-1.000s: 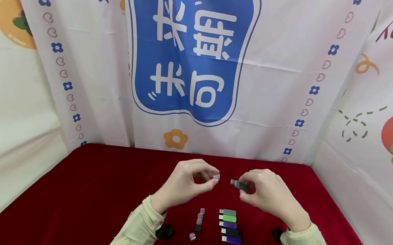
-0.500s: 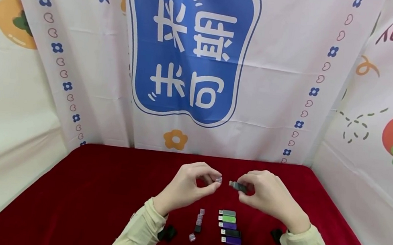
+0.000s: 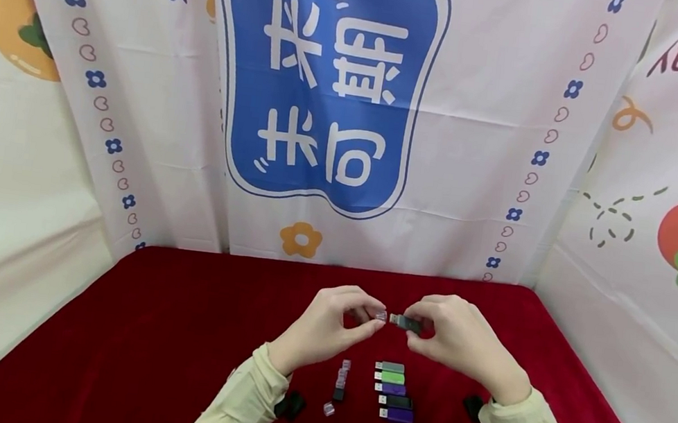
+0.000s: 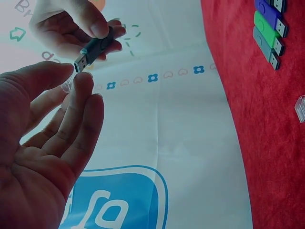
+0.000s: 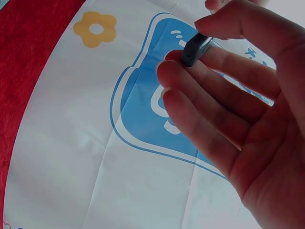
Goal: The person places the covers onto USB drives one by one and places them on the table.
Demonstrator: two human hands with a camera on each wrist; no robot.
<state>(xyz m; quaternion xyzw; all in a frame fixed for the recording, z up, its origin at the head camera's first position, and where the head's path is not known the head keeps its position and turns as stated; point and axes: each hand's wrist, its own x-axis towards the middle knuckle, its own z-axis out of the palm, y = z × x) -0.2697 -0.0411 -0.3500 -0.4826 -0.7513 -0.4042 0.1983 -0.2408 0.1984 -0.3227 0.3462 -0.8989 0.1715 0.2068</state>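
Note:
My left hand (image 3: 333,319) pinches a small clear cap (image 3: 381,316) between thumb and fingertips. Facing it, my right hand (image 3: 465,341) pinches a dark grey USB flash drive (image 3: 406,323) by its body, metal plug pointing left at the cap. Both are held up above the red table. From the left wrist, the plug of the drive (image 4: 95,48) shows right at the left fingertips, which partly hide the cap (image 4: 67,86). In the right wrist view the rear end of the drive (image 5: 194,50) sticks out between thumb and fingers.
Several USB drives lie in a column on the red cloth (image 3: 187,334), among them a green one (image 3: 390,378) and a black one (image 3: 397,402). Left of them runs a line of clear caps (image 3: 343,374) with a black cap (image 3: 338,394); one clear cap (image 3: 328,409) lies apart.
My left hand has moved right with the cap, and my right hand slightly left with the drive. The gap between cap and plug has narrowed to almost nothing.

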